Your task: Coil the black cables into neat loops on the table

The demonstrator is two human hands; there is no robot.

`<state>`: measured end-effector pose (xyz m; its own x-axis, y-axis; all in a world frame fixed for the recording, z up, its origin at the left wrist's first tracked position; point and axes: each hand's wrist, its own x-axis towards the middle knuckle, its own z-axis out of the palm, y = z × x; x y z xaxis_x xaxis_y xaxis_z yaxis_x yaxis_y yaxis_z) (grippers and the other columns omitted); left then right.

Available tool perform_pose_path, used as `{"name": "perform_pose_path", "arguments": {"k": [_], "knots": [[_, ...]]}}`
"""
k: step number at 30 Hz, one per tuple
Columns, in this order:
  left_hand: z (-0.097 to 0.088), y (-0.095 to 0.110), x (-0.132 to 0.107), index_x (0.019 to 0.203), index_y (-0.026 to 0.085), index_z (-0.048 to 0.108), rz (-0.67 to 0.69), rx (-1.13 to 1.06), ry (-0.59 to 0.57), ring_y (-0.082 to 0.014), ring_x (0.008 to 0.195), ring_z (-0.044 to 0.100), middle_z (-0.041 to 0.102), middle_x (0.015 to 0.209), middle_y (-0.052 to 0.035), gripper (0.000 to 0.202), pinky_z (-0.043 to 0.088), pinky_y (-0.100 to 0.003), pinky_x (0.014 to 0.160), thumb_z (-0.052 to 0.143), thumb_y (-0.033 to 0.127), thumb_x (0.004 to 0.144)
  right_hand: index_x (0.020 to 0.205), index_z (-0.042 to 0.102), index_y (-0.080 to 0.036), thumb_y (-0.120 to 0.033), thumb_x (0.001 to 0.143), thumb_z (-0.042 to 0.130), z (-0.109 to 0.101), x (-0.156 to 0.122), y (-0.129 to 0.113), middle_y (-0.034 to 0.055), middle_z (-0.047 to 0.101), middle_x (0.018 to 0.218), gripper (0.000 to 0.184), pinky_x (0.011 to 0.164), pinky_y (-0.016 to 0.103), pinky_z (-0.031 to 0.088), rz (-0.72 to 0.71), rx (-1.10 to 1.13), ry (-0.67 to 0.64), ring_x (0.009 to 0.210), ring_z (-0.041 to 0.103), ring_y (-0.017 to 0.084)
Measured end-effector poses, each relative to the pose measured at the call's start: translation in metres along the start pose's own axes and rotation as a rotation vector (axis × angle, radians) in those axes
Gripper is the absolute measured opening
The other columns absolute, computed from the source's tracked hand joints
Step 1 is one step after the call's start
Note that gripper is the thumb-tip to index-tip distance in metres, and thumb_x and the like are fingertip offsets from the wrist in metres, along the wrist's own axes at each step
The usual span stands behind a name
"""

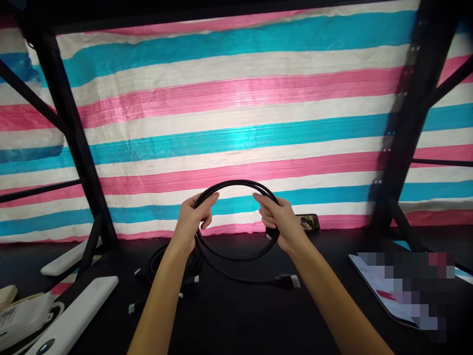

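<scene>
A coiled black cable (236, 257) is held upright as a loop between my two hands, above the black tabletop. My left hand (186, 224) is closed round the left side of the loop, thumb toward the middle. On the opposite side, my right hand (283, 219) grips the coil with fingers curled. One cable end hangs below the loop and runs right to a wide plug (290, 281) with a pale tip. Behind my left forearm lies another bundle of black cable (157, 259), partly hidden, with light-tipped plugs (132, 308) around it.
Long white devices (84, 310) and a white block with a cord (25, 318) lie at left. A phone (310, 222) leans at the back behind my right hand. A tablet-like screen (384, 291), partly pixelated, lies right. Black frame posts (70, 123) flank a striped sheet (236, 138).
</scene>
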<state>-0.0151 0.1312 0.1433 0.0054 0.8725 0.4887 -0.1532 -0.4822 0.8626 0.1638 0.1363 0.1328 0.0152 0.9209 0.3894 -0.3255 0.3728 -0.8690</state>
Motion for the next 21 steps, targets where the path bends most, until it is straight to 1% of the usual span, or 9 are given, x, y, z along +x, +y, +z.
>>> {"name": "perform_pose_path", "arguments": {"k": [3,6,9,11,12,14,17,19,21], "knots": [[0.007,-0.007,0.002,0.047,0.02,0.028,-0.031,-0.094,0.044,-0.0048,0.034,0.03,0.02,0.042,0.0086,0.047,0.024,-0.022,0.039,0.066,0.031,0.071,0.049,0.021,-0.021,-0.026,0.067,0.067,0.003,0.002,0.004,-0.0111,0.013,0.044,0.05,0.032,0.02,0.008,-0.031,0.163,0.131,0.038,0.007,0.003],[0.02,-0.016,0.001,0.049,0.02,0.031,-0.08,-0.177,0.096,-0.007,0.038,0.04,0.023,0.04,0.0083,0.044,0.033,-0.021,0.044,0.063,0.035,0.074,0.05,0.011,-0.021,-0.022,0.069,0.058,0.007,0.001,0.006,-0.0102,0.008,0.044,0.052,0.03,0.019,0.011,-0.061,0.365,0.153,0.037,0.006,0.004],[0.036,-0.024,-0.003,0.052,0.02,0.037,-0.128,-0.274,0.096,-0.0093,0.04,0.046,0.028,0.037,0.0077,0.037,0.037,-0.022,0.048,0.056,0.037,0.078,0.051,0.007,-0.02,-0.018,0.069,0.054,0.01,0.0,0.007,-0.0095,0.006,0.043,0.05,0.03,0.018,0.012,-0.05,0.491,0.152,0.037,0.005,0.005],[0.045,-0.028,-0.006,0.051,0.02,0.035,-0.171,-0.37,0.104,-0.0092,0.034,0.043,0.027,0.034,0.0076,0.036,0.034,-0.022,0.043,0.05,0.034,0.081,0.052,0.007,-0.02,-0.017,0.068,0.053,0.011,-0.001,0.007,-0.0095,0.005,0.043,0.049,0.03,0.018,0.011,0.001,0.544,0.134,0.037,0.003,0.005],[0.048,-0.03,-0.008,0.051,0.02,0.032,-0.184,-0.421,0.128,-0.0085,0.031,0.039,0.025,0.033,0.0079,0.036,0.03,-0.022,0.039,0.047,0.032,0.082,0.052,0.007,-0.02,-0.017,0.067,0.053,0.011,-0.001,0.007,-0.0096,0.005,0.044,0.049,0.03,0.018,0.01,0.028,0.566,0.116,0.037,0.003,0.005],[0.053,-0.033,-0.012,0.052,0.021,0.028,-0.18,-0.511,0.208,-0.0068,0.025,0.03,0.021,0.033,0.0087,0.035,0.022,-0.022,0.034,0.045,0.029,0.081,0.051,0.007,-0.02,-0.017,0.067,0.053,0.012,-0.003,0.007,-0.0096,0.005,0.043,0.049,0.03,0.018,0.009,0.069,0.595,0.075,0.037,0.003,0.005],[0.059,-0.036,-0.017,0.054,0.021,0.023,-0.152,-0.594,0.303,-0.0059,0.024,0.025,0.02,0.034,0.009,0.033,0.017,-0.022,0.032,0.042,0.026,0.08,0.049,0.007,-0.02,-0.017,0.066,0.053,0.017,-0.007,0.007,-0.0094,0.005,0.042,0.049,0.03,0.019,0.009,0.076,0.595,0.023,0.036,0.004,0.004],[0.06,-0.036,-0.019,0.054,0.021,0.022,-0.164,-0.626,0.311,-0.0063,0.025,0.026,0.02,0.034,0.0086,0.032,0.019,-0.023,0.032,0.04,0.026,0.08,0.048,0.008,-0.02,-0.018,0.067,0.053,0.02,-0.009,0.007,-0.0093,0.007,0.041,0.049,0.031,0.019,0.012,0.077,0.565,-0.002,0.035,0.006,0.004],[0.058,-0.033,-0.018,0.053,0.021,0.021,-0.191,-0.65,0.305,-0.0063,0.024,0.025,0.02,0.033,0.0084,0.034,0.018,-0.023,0.031,0.04,0.026,0.081,0.046,0.013,-0.02,-0.02,0.069,0.056,0.021,-0.01,0.008,-0.0096,0.011,0.041,0.049,0.032,0.018,0.02,0.097,0.491,-0.024,0.035,0.011,0.004]]}}
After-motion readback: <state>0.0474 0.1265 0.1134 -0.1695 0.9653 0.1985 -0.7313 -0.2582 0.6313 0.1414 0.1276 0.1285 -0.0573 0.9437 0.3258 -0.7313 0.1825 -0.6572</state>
